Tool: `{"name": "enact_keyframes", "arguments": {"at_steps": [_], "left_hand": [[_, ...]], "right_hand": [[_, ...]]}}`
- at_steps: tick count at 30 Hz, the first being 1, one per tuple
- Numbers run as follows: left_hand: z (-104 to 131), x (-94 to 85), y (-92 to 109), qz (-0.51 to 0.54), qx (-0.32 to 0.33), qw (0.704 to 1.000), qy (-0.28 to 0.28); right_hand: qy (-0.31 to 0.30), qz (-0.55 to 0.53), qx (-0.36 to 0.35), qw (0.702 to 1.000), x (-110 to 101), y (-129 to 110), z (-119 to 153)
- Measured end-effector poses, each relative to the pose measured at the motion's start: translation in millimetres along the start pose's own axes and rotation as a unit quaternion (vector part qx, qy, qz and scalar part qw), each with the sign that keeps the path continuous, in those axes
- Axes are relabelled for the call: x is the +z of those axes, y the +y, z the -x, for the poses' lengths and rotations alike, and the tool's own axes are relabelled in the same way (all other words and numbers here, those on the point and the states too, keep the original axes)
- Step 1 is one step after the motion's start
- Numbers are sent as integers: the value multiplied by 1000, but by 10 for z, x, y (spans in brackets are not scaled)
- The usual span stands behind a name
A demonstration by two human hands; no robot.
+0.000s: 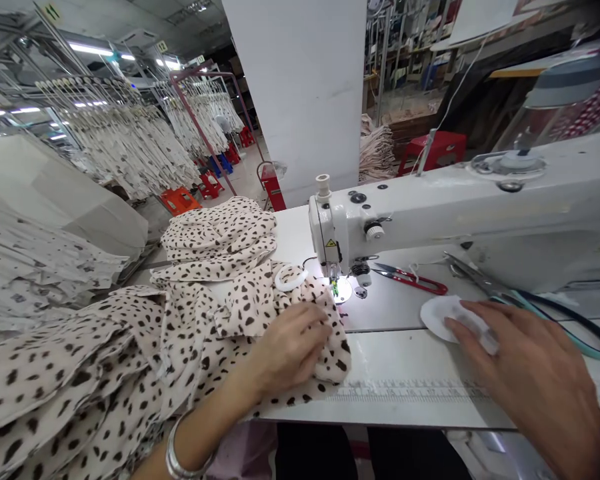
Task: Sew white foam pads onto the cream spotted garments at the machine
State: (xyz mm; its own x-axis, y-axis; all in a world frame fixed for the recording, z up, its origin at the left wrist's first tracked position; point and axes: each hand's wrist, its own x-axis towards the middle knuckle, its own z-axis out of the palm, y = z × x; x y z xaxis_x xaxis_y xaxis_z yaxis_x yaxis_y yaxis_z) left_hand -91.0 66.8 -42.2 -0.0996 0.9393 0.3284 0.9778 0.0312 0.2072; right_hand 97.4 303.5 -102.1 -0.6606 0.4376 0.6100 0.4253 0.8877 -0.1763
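My left hand [295, 343] is closed, its fingers curled on the cream fabric with dark spots [243, 307], close to the needle area of the white sewing machine [330, 240]. A white ring-shaped piece [291, 279] lies on this fabric just beyond the hand. On the right, my right hand [530, 373] has its thumb and fingertips closed around the edge of a white, flat, rounded piece [440, 319] on the table. What exactly that piece is, I cannot make out.
Behind the right hand lie red thread snips [415, 279] and large scissors with teal-and-black handles [555, 313]. A ruler strip [405, 391] runs along the table's front. More spotted fabric [80, 373] spreads left. A white pillar [305, 100] stands beyond the machine.
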Motion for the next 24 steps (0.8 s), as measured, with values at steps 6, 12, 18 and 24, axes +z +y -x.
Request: {"name": "enact_keyframes", "arguments": {"at_steps": [6, 12, 18, 24], "left_hand": [[202, 162, 142, 19, 20, 998, -58], [-92, -36, 68, 221, -178, 959, 21], [-389, -205, -121, 416, -253, 860, -149], [-245, -199, -353, 441, -220, 849, -190]], "right_hand": [[-77, 49, -9, 996, 215, 274, 20], [-223, -205, 113, 946, 1, 88, -190], [-297, -518, -17, 802, 11, -680, -552], [-47, -372, -355, 857, 330, -801, -562]]}}
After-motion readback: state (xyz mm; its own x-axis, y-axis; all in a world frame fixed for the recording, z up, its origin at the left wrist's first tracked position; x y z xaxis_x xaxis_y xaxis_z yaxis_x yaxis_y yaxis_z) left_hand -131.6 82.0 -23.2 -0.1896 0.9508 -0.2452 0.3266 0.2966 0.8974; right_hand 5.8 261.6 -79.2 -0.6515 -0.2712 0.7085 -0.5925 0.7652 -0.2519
